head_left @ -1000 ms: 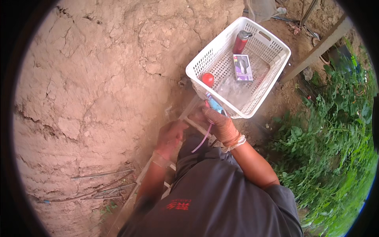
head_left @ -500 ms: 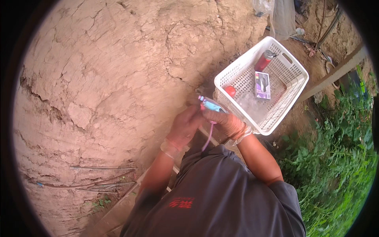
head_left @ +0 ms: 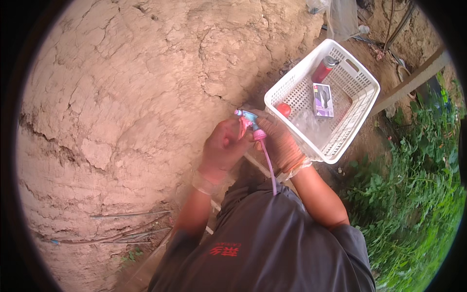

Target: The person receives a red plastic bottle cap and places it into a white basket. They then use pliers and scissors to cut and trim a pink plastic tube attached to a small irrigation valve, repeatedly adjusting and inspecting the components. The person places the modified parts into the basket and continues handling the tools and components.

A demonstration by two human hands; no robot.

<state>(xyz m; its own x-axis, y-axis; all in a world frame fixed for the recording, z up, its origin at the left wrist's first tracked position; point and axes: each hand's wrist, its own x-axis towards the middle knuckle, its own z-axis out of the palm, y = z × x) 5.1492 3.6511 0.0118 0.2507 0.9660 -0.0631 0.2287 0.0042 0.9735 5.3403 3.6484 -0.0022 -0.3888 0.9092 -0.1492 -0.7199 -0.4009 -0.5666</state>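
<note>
A blue and pink trigger spray head (head_left: pixel 249 118) is held between my hands, its nozzle pointing left. From its pink collar a thin pinkish tube (head_left: pixel 269 165) hangs down toward my trousers; no bottle is attached. My right hand (head_left: pixel 279 138), in a thin clear glove, is closed round the back of the spray head. My left hand (head_left: pixel 221 148), gloved too and slightly blurred, is curled at the pink trigger and collar side, fingers partly hidden.
Right of my hands stands a white perforated plastic basket (head_left: pixel 327 158) holding a red bottle (head_left: pixel 323 70), a small printed box (head_left: pixel 323 100), a red round object (head_left: pixel 283 110) and clear plastic. A cracked earthen wall (head_left: pixel 131 97) rises on the left. Green plants (head_left: pixel 413 194) grow at right.
The spray head has turned and shifted slightly left, showing its pink trigger and collar. My left hand has moved a little left and opened up somewhat around it.
</note>
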